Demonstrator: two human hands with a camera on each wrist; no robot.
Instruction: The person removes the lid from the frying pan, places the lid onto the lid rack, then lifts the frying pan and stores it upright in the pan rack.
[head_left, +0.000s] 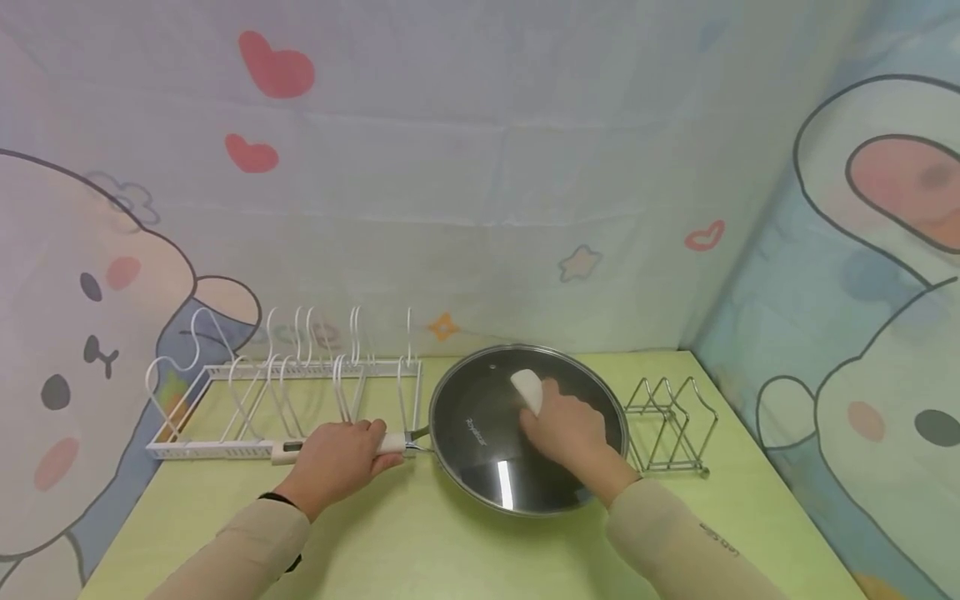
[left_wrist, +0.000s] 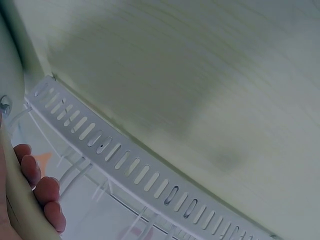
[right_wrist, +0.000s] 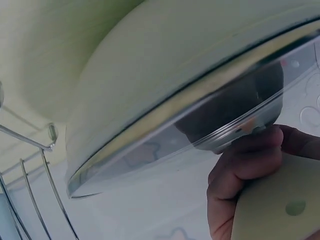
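A cream frying pan (right_wrist: 145,70) with a dark glass lid (head_left: 480,417) over it is in the middle of the head view. My left hand (head_left: 337,462) grips the pan's long cream handle (head_left: 392,443), the fingers curled round it in the left wrist view. On top of the lid, my right hand (head_left: 564,423) holds the upright cream lid handle (head_left: 527,389). The right wrist view shows the lid's rim close along the pan's rim; whether they touch all round, I cannot tell. Part of the lid is hidden by the right hand.
Behind my left hand stands a white wire rack (head_left: 225,451) with upright dividers and slotted rails. A small metal wire rack (head_left: 678,429) is just right of the pan. The light green table (head_left: 420,550) meets a printed cloth backdrop (head_left: 480,192) at the back and sides.
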